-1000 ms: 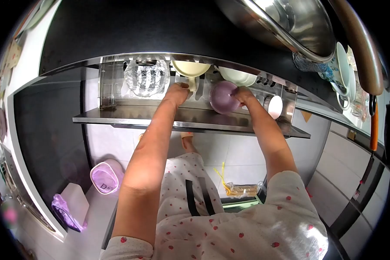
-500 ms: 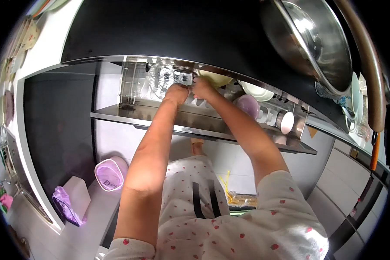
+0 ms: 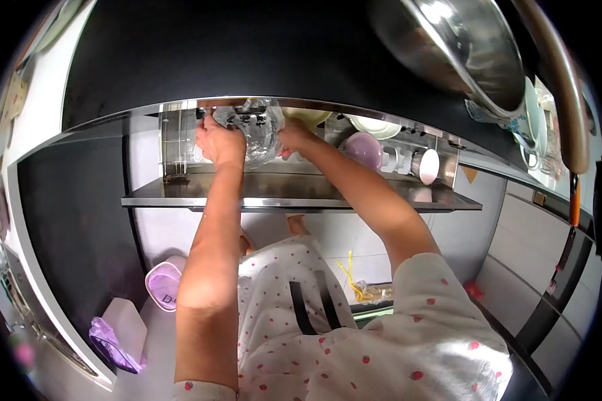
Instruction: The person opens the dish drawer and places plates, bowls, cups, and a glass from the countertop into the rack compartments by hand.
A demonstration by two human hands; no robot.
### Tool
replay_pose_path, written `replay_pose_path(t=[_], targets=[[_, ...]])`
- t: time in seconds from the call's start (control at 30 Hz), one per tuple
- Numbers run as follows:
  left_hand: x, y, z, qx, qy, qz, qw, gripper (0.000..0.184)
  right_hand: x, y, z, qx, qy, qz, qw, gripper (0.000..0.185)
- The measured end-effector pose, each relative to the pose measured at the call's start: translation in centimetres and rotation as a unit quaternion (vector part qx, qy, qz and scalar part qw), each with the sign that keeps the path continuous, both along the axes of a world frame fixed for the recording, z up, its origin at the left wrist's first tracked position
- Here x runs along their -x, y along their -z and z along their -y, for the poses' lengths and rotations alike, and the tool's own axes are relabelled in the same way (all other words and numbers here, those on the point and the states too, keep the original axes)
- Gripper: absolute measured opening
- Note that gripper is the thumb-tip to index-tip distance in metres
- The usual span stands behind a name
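Observation:
Below the black counter edge, a pulled-out drawer (image 3: 381, 198) holds dishes. A clear glass bowl (image 3: 262, 130) is between my two hands in its left part. My left hand (image 3: 221, 142) is closed on the bowl's left side. My right hand (image 3: 293, 136) is at its right side, fingers bent round the edge. Just right of that hand are a cream-yellow bowl (image 3: 309, 116) and a pale green-white bowl (image 3: 376, 125), both partly under the counter. A purple bowl (image 3: 363, 151) and a white cup (image 3: 429, 166) sit further right.
A large steel bowl (image 3: 458, 53) and a brown handle (image 3: 562, 87) are on the black counter (image 3: 234, 53) above. At the right are stacked dishes. Two bins, one a purple-lined bin (image 3: 164, 286), stand on the floor at the lower left.
My left hand has moved left to the glass bowl's left side, and my right hand has gone from the purple bowl to the glass bowl's right side. The glass bowl has shifted slightly right.

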State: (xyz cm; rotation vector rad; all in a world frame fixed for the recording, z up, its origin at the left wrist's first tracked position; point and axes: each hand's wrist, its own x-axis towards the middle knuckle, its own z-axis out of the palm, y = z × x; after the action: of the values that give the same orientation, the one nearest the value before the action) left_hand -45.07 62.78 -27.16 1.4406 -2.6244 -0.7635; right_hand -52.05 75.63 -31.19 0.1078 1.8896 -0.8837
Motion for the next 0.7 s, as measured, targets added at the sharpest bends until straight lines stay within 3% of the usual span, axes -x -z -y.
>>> replay_pose_path(t=[0.07, 0.1, 0.17, 0.2, 0.27, 0.3, 0.37, 0.4, 0.43, 0.47, 0.57, 0.7], targets=[[0.8, -0.7, -2.2, 0.056, -0.005, -0.037, 0.998, 0.053, 0.2, -0.3, -2.4, -0.006, -0.014, -0.049, 0.999, 0.022], [1.3, -0.8, -3.1, 0.054, 0.000, -0.040, 0.998, 0.053, 0.4, -3.0, -3.8, 0.017, 0.018, -0.023, 0.999, 0.024], [2.1, -0.8, -4.8, -0.058, 0.030, -0.044, 0.997, 0.045, 0.6, -6.2, -6.8, 0.038, 0.054, 0.001, 0.998, 0.026], [2.5, -1.1, -5.9, -0.128, 0.013, -0.070, 0.989, 0.038, 0.6, -6.0, -8.6, 0.023, 0.101, -0.008, 0.995, 0.024], [3.2, -0.6, -8.1, -0.145, 0.017, -0.112, 0.983, 0.031, 1.3, -3.2, -13.5, 0.010, 0.149, -0.023, 0.988, 0.023], [3.5, 0.7, -9.1, -0.174, 0.013, -0.125, 0.977, 0.030, 2.1, 0.5, -16.9, -0.003, 0.048, -0.076, 0.996, 0.021], [4.1, 1.4, -11.2, -0.233, 0.085, -0.036, 0.968, 0.031, 2.8, 0.7, -19.7, -0.015, -0.051, -0.133, 0.990, 0.019], [4.4, 3.7, -12.6, -0.260, 0.075, -0.106, 0.957, 0.036, 2.7, -2.5, -19.9, -0.005, 0.076, -0.072, 0.995, 0.019], [4.9, 1.9, -13.7, -0.294, 0.077, -0.049, 0.951, 0.037, 2.5, -5.0, -20.1, 0.006, 0.201, -0.009, 0.980, 0.019], [5.3, 2.8, -14.8, -0.303, 0.088, -0.065, 0.947, 0.037, 2.5, -5.8, -20.6, 0.014, 0.252, -0.004, 0.967, 0.020], [6.5, 6.0, -17.1, -0.330, 0.126, -0.095, 0.931, 0.036, 3.3, -4.4, -23.3, 0.018, 0.263, -0.020, 0.964, 0.020], [7.4, 3.1, -19.2, -0.313, 0.163, -0.092, 0.931, 0.031, 3.9, -4.0, -25.0, -0.014, 0.294, -0.057, 0.954, 0.019]])
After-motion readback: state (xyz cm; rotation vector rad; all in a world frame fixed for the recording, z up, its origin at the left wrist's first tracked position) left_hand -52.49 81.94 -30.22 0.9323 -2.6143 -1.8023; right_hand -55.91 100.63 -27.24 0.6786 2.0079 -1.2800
